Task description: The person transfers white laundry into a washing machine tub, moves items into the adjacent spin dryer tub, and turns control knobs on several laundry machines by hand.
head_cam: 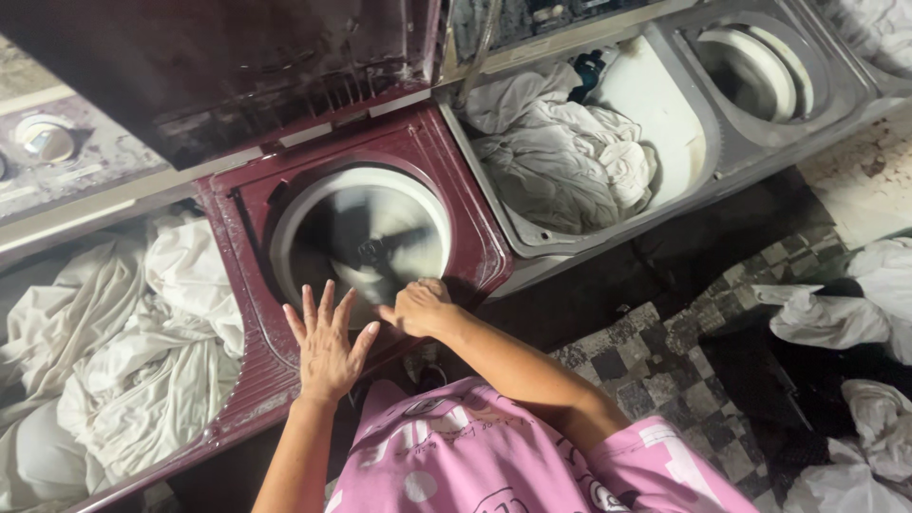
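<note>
Centre frame: round white plastic spinner lid [361, 237] in the maroon washing machine [475, 237], blurred, likely spinning; rigid, slick, best touched at its rim. My right hand [418, 306] rests there, fingers curled, empty; my left hand [326, 347] hovers spread wide. White laundry [142, 351] at left.

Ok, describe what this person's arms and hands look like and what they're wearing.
Both forearms are bare, with no gloves, watch or bracelet visible. The left hand and right hand show no rings that I can make out. The person wears a pink short-sleeved T-shirt with white printed markings.
</note>
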